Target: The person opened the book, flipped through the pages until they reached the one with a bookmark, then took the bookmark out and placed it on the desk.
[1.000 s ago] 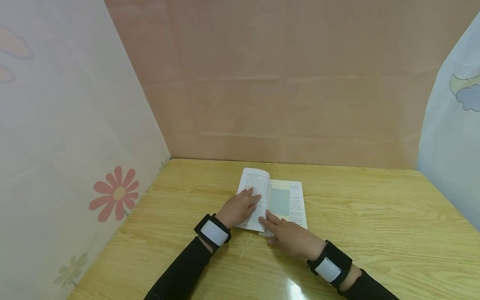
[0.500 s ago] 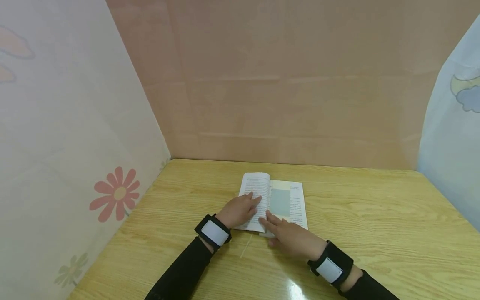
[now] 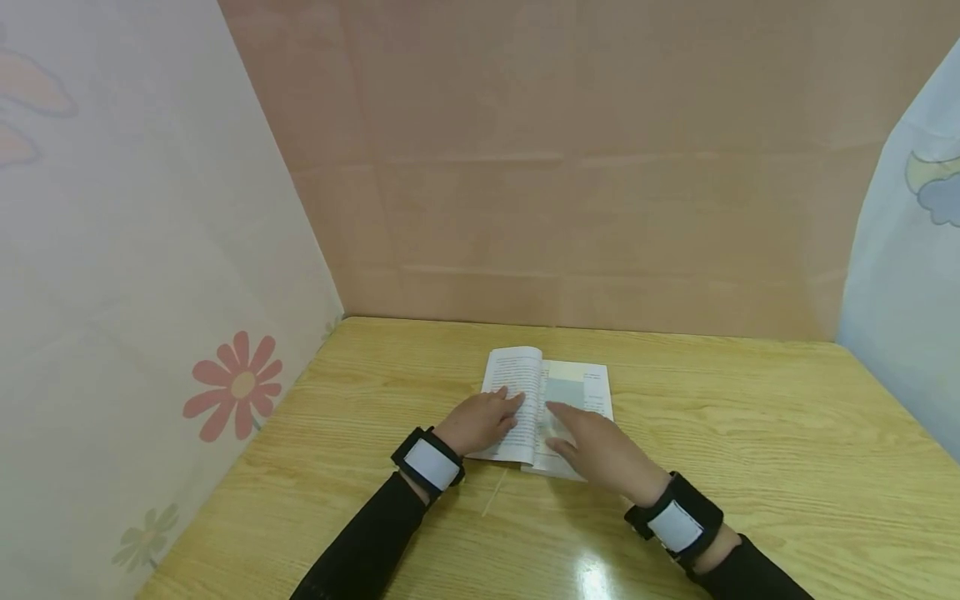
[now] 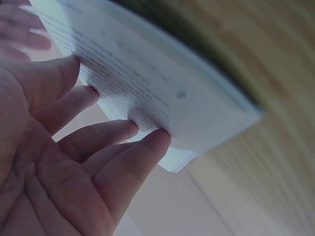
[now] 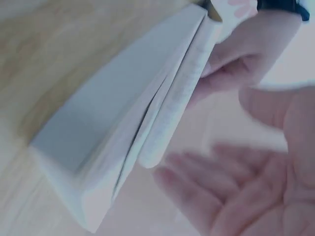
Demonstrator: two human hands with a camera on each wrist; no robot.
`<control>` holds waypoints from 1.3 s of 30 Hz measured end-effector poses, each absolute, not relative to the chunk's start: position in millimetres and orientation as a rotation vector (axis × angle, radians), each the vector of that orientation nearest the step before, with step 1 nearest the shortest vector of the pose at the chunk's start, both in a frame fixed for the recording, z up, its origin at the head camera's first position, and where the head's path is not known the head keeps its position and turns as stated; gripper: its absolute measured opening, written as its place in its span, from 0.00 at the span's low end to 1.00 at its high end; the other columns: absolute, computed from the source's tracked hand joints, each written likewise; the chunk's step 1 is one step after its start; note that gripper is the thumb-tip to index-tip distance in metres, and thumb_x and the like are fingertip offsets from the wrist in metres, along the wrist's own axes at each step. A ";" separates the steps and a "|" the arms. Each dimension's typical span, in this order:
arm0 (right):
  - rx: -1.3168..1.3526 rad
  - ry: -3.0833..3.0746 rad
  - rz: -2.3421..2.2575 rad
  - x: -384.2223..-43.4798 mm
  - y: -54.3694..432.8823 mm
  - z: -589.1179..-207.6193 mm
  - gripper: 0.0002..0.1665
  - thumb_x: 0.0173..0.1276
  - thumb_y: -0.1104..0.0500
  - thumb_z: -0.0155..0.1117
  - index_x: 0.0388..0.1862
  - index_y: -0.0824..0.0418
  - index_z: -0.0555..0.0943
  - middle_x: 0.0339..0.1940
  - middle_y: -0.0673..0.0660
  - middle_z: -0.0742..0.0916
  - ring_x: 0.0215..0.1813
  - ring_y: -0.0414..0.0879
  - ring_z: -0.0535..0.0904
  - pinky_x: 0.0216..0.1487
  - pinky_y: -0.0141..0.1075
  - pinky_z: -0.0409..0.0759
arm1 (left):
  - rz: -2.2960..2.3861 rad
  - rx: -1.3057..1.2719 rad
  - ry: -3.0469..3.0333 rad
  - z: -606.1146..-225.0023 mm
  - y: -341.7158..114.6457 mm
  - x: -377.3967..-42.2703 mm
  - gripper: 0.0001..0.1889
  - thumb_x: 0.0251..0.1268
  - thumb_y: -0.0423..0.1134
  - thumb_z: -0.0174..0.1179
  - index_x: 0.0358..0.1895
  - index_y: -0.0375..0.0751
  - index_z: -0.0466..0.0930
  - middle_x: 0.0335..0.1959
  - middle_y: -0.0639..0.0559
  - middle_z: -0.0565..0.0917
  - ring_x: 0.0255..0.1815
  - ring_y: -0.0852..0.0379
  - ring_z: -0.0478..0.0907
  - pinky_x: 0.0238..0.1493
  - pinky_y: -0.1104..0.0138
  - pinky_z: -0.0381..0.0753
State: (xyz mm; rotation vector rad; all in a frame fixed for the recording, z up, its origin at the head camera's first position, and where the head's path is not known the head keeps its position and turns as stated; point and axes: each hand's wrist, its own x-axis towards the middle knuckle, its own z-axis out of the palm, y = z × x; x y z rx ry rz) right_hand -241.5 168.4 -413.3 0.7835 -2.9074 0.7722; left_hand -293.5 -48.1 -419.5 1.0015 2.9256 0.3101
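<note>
White and print-covered, its text too small to read, a spread book (image 3: 536, 408) lies on the wood-grained table (image 3: 750, 433). The left hand (image 3: 480, 423), fingers extended, rests fingertips on the curved left page (image 3: 516, 368). The right hand (image 3: 606, 452), fingers straight, gripping nothing, blurred in its wrist view, partly hides the right page's blue-grey block (image 3: 564, 391); contact is unclear.

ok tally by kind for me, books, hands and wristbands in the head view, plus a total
Book: 1
Hands: 2, left hand and right hand
Wristbands: 2, left wristband and right wristband
Total: 5
</note>
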 end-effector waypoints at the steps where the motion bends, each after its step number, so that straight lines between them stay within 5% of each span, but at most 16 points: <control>1: 0.709 -2.894 0.822 -244.4 171.5 -412.5 0.33 0.71 0.56 0.62 0.69 0.72 0.67 0.60 0.70 0.78 0.60 0.63 0.76 0.56 0.55 0.75 | 0.312 0.996 2.924 -419.6 -47.7 -293.8 0.24 0.75 0.41 0.53 0.70 0.40 0.68 0.66 0.33 0.70 0.66 0.42 0.69 0.63 0.56 0.70; 12: 0.196 -2.970 1.353 -265.6 199.7 -409.6 0.40 0.75 0.50 0.55 0.71 0.77 0.56 0.59 0.74 0.76 0.59 0.67 0.74 0.50 0.54 0.78 | 0.301 0.981 2.921 -425.6 -46.7 -296.8 0.24 0.75 0.40 0.53 0.70 0.40 0.68 0.66 0.34 0.69 0.67 0.43 0.68 0.64 0.57 0.69; 21: 0.119 -2.946 1.564 -269.9 201.4 -413.7 0.43 0.75 0.51 0.55 0.71 0.80 0.52 0.55 0.73 0.76 0.44 0.55 0.82 0.49 0.51 0.78 | 0.308 0.982 2.918 -421.6 -45.9 -297.3 0.24 0.76 0.40 0.52 0.71 0.41 0.67 0.67 0.34 0.68 0.67 0.43 0.67 0.64 0.56 0.68; 39: 0.122 -2.692 2.074 -271.5 191.3 -424.6 0.38 0.76 0.64 0.51 0.72 0.81 0.46 0.60 0.76 0.70 0.56 0.63 0.78 0.55 0.45 0.78 | 0.298 0.994 2.924 -425.2 -47.7 -297.7 0.24 0.75 0.40 0.53 0.71 0.41 0.68 0.66 0.33 0.70 0.66 0.43 0.69 0.63 0.56 0.70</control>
